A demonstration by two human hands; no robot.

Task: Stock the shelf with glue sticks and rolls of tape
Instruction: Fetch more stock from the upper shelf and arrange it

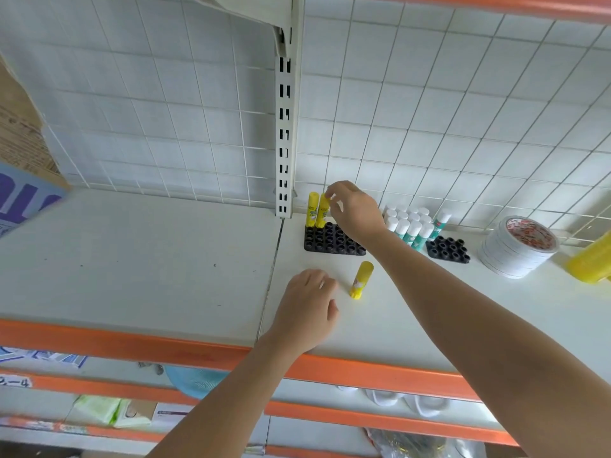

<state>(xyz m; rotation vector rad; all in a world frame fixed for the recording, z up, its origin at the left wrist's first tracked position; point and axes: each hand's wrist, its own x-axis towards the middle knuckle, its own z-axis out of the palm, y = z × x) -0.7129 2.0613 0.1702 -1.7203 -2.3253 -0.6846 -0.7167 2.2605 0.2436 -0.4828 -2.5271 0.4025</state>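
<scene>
A black socket tray (pixel 334 241) sits on the white shelf (pixel 165 256) near the back wall. Two yellow glue sticks stand in its back-left corner. My right hand (pixel 355 206) pinches the top of the right one (pixel 322 211); the other (pixel 312 209) stands just left of it. A third yellow glue stick (pixel 361 280) stands loose on the shelf in front of the tray. My left hand (pixel 309 309) rests on the shelf just left of it, fingers loosely bent, holding nothing.
Several white-capped green glue sticks (pixel 410 224) stand right of the tray, beside a smaller black tray (pixel 448 249). A stack of white tape rolls (pixel 517 247) and a yellow object (pixel 591 259) lie at the far right. A cardboard box (pixel 23 180) is at the left.
</scene>
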